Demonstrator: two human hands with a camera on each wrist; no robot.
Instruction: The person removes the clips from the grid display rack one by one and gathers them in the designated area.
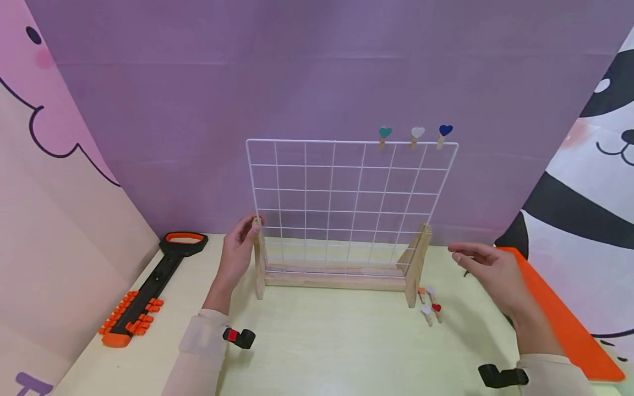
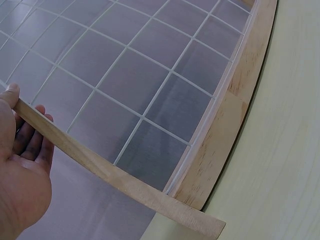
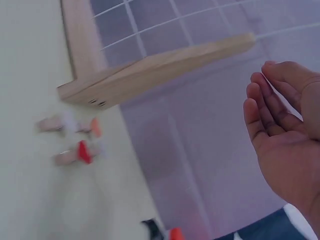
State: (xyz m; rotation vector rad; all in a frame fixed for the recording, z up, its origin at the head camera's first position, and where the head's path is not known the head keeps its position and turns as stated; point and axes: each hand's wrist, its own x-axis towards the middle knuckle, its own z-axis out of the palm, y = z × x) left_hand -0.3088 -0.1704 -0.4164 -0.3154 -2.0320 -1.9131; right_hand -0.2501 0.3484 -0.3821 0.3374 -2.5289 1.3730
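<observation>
A white wire grid stands upright in a wooden stand. My left hand holds the top of the stand's left post; in the left wrist view the thumb lies on the near side of the wooden post, fingers behind it. Three heart clothespins sit along the grid's top wire toward the right: teal, white and dark blue. My right hand hovers right of the stand, fingers loosely bent, with nothing visible in them. Several small heart clothespins, one red, lie on the table below it.
On the table's left side lies a black and orange tool with orange clips along its shaft. An orange flat piece rests at the right edge, beside a panda-print panel. A purple backdrop hangs behind the grid.
</observation>
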